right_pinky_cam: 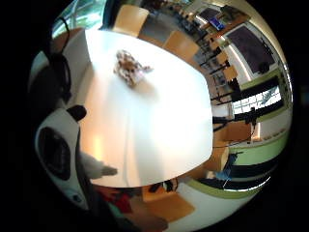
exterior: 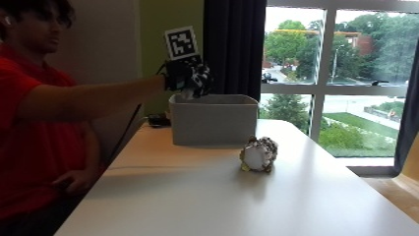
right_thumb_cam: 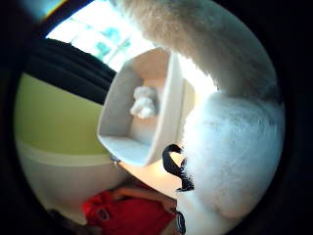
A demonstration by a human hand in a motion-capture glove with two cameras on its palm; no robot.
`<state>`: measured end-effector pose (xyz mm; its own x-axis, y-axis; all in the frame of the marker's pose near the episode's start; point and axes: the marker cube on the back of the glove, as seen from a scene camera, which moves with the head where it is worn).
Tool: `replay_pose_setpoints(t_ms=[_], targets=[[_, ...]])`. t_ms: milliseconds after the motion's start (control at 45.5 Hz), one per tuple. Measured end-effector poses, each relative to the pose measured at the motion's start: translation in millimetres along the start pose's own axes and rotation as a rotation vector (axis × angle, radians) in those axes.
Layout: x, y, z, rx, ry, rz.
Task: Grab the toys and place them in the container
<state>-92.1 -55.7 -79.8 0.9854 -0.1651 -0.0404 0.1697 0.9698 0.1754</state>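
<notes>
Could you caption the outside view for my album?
Gloved right hand holds a plush toy over the grey container; another toy waits on the table.

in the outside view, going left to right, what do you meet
person → gloved hand holding a toy over the container → spotted plush toy on the table → window

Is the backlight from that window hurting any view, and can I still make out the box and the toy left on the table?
Outside view: the window is bright, yet the grey container and the spotted plush toy on the table stay readable. Thumb side palm view: white fur of the held toy fills much of it; glare washes out behind the container. Little finger side palm view: strongly curved, with a reflection on the tabletop.
</notes>
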Motion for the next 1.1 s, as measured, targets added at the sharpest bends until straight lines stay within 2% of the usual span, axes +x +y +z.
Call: replay_pose_setpoints(t_ms=[88,198,330,637,791,923,1099], targets=[[-39.7,-29.5,-15.3,0.02,-0.001,0.095],[-80.4,-48.2,-20.9,-0.064,0.035,-0.099],[-119.5,-71.5,-20.5,-0.125,0.007,-0.117],[-177.3,-86.0,-0.5,-0.119,-0.008,-0.201],[-172.7,-83.2,7.1,-0.199,-0.059,-0.224],[-144.8,-74.7,4.3,-0.191,-0.102,-0.238],[-92.6,-60.5,4.8,-0.168,-0.038,-0.161]])
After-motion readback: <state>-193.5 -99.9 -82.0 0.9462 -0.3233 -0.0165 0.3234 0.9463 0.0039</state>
